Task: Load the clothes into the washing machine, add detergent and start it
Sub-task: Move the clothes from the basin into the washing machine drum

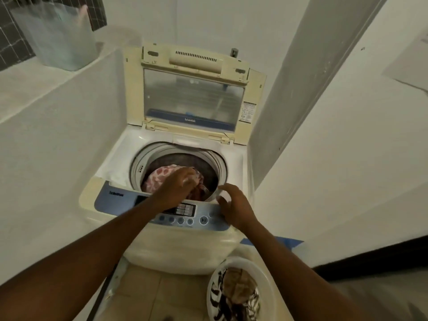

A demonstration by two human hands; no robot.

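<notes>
A top-loading washing machine [176,242] is standing in a narrow white alcove, its lid [193,98] tipped up and leaning back against the wall, the clear window in it facing the camera. The round drum opening [178,156] is showing below the lid, and a pink-and-white patterned garment [159,179] is lying inside it, bunched toward the near left of the drum.

The left hand [176,191] is reaching over the control panel [185,214] into the drum, its fingers closing down on the patterned garment and on some darker reddish cloth [196,193] just to the right of it. The right hand [234,207] is resting at the near right rim of the drum, above the right end of the panel, with fingers curled loosely and thumb apart; it is touching the rim area, but whether it is gripping anything I cannot tell.

On the tiled floor [148,290] just in front of the machine and to the right, a white basin [261,272] is holding more clothes [236,295], brown and black-and-white striped pieces heaped together. A strip of blue tape [278,240] is lying beside the machine's right side. Up on the ledge at the far left, a translucent plastic bag [58,33] is standing upright
</notes>
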